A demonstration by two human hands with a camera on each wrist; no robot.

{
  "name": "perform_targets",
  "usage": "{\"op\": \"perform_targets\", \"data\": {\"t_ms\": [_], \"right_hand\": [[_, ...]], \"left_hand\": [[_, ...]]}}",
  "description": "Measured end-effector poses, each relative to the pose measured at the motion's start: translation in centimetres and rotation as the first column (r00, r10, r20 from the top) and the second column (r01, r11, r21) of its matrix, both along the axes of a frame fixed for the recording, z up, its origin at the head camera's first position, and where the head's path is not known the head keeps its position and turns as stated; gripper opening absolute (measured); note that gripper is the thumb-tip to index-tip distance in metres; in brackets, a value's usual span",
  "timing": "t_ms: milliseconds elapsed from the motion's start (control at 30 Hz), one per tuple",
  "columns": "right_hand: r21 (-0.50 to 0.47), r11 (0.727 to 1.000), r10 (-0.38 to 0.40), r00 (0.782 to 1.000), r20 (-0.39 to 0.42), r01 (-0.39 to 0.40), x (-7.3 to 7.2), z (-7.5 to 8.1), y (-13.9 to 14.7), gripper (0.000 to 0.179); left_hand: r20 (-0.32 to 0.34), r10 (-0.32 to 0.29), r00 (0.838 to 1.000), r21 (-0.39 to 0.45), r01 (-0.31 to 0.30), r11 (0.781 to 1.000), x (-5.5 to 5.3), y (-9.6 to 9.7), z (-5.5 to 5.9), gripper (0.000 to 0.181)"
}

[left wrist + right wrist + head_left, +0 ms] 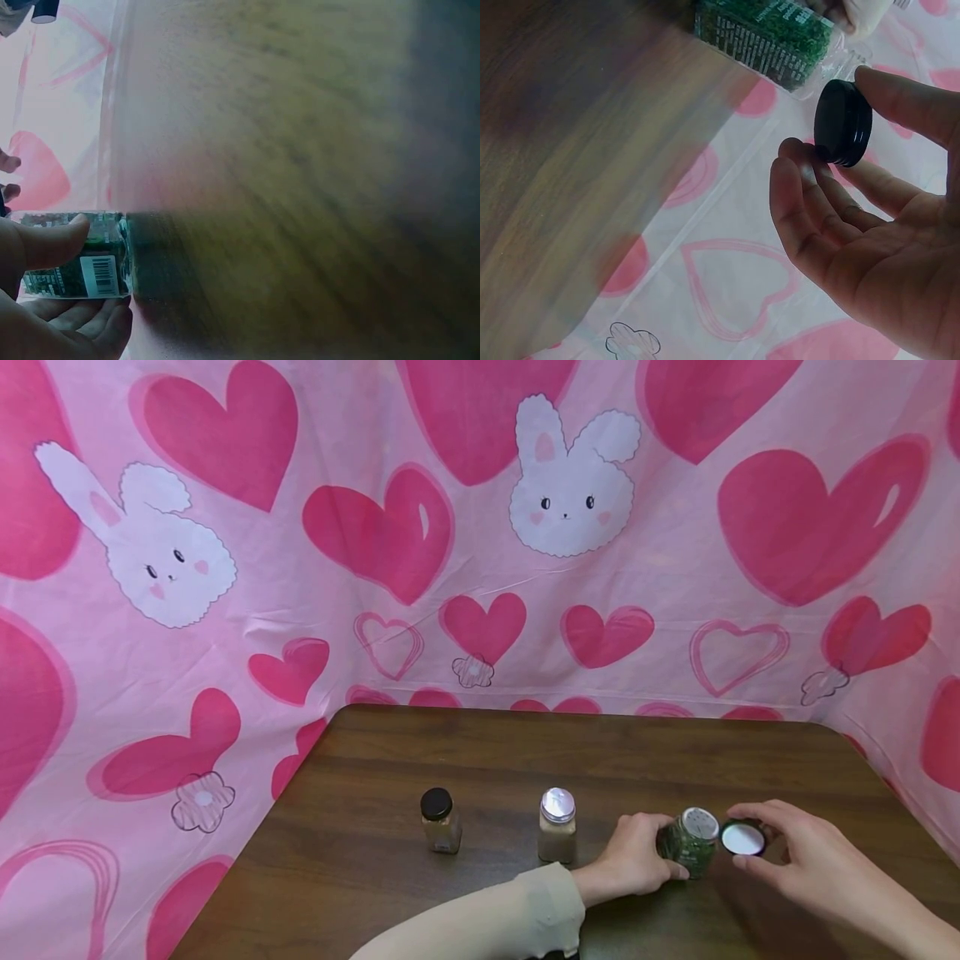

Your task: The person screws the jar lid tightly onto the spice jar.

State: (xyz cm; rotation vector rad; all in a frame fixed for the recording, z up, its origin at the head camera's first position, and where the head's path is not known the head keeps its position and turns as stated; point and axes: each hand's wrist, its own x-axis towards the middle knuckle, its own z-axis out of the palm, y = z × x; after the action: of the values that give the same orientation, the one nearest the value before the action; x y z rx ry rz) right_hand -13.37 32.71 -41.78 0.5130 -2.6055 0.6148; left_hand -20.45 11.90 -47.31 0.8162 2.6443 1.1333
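At the right of the table, my left hand (pixel 634 855) grips a glass spice jar (pixel 687 847) of green dried herbs. Its perforated shaker top faces up in the head view. In the left wrist view, thumb and fingers wrap the jar (pixel 64 262), and a barcode label shows. Just right of the jar, my right hand (pixel 813 852) pinches a black screw lid (pixel 742 838), its white inner side visible in the head view. The right wrist view has the lid (pixel 843 124) between thumb and fingers, close to the jar's neck but off it.
A jar with a silvery top (pixel 558 825) stands upright left of my left hand. Farther left is a black-capped spice jar (pixel 441 820). The dark wooden table (pixel 480 752) meets a pink heart-and-bunny cloth (pixel 480 552) behind and at the sides.
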Motion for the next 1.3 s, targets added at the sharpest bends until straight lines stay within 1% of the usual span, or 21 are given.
{"op": "perform_targets", "data": {"t_ms": [267,467,600,733,900,1100,1300], "right_hand": [[0.001,1.0,0.002,1.0,-0.006,-0.002,0.0,0.1,-0.1,0.056],[0.02,1.0,-0.016,1.0,0.017,0.016,0.0,0.6,-0.3,0.054],[0.017,1.0,-0.004,1.0,0.012,0.004,-0.1,0.7,-0.3,0.055],[0.009,1.0,0.006,1.0,0.003,-0.006,-0.1,0.8,-0.3,0.056],[0.015,1.0,0.001,1.0,0.012,-0.002,-0.2,1.0,-0.4,0.056],[0.015,1.0,-0.001,1.0,0.016,0.001,-0.3,1.1,-0.5,0.056],[0.015,1.0,-0.013,0.999,0.033,0.013,-0.4,1.3,-0.9,0.055]], "left_hand": [[-0.002,-0.003,1.0,-0.001,0.003,1.0,0.0,0.0,0.0,0.051],[-0.011,-0.026,1.0,0.0,0.026,1.0,-0.1,-0.1,0.0,0.053],[-0.008,-0.034,0.999,0.003,0.034,0.999,-0.1,-0.2,0.0,0.052],[-0.003,-0.032,0.999,0.002,0.032,0.999,0.0,-0.2,0.1,0.052],[0.003,-0.026,1.0,-0.008,0.026,1.0,0.0,-0.2,0.2,0.052],[-0.007,-0.026,1.0,-0.014,0.026,1.0,-0.1,-0.2,0.2,0.053],[-0.012,-0.014,1.0,-0.023,0.014,1.0,0.0,-0.1,0.2,0.052]]}}
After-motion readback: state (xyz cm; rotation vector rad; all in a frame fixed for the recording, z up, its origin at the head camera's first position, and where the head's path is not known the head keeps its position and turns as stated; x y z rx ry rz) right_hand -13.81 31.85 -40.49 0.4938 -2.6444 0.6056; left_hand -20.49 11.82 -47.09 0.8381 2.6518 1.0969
